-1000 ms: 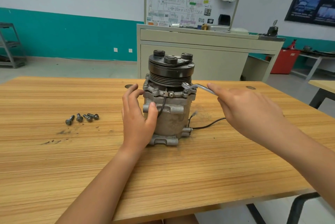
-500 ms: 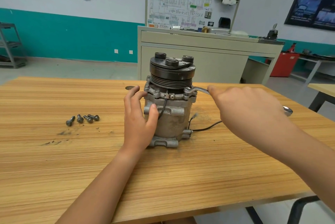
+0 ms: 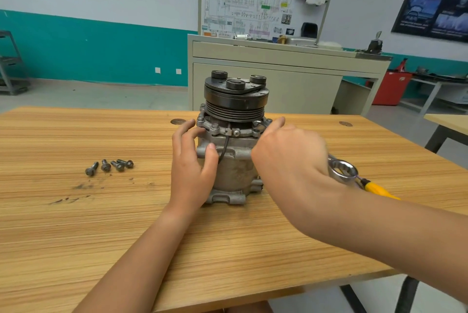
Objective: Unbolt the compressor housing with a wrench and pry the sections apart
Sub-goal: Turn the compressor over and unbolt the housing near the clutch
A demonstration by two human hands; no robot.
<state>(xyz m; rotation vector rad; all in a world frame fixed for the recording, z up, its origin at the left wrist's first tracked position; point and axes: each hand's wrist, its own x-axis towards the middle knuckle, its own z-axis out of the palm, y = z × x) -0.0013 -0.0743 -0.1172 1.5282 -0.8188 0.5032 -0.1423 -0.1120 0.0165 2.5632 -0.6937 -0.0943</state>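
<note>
Wrench pulled through a stroke on the compressor housing [image 3: 233, 160].

In the last second the right hand [image 3: 291, 160] has swung the wrench [image 3: 342, 170] from pointing out to the housing's right round toward the person. Its far end seems to sit on a bolt at the housing's upper right flange, so unbolting looks unfinished. The right hand is clenched round the shank. The left hand [image 3: 192, 173] wraps the housing's left side, bracing it upright on the table [image 3: 76, 236]. Four loose bolts [image 3: 109, 165] lie left of the housing.
</note>
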